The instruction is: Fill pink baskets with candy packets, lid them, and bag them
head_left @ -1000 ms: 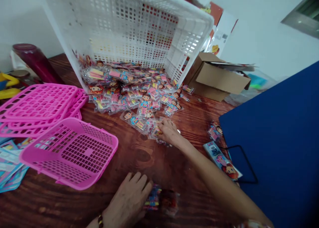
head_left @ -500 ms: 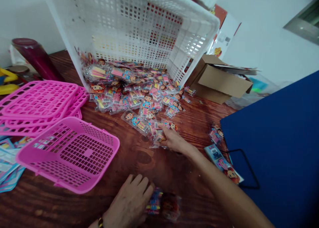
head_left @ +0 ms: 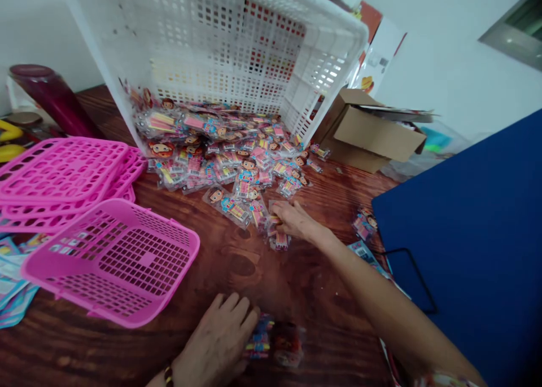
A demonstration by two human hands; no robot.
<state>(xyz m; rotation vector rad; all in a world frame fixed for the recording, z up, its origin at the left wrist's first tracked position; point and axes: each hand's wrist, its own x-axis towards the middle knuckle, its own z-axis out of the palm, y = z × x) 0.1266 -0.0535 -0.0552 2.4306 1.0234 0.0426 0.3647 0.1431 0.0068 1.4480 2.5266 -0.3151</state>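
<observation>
Left hand (head_left: 220, 342) flat; right hand (head_left: 296, 220) — outstretched

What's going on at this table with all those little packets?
Small cartoon packets spill from a white crate tipped on its side onto the table. The person's right hand is at the heap's near edge, fingers on a few packets. The left hand lies flat against a small stack nearer the body. Pink baskets sit to the left.
</observation>
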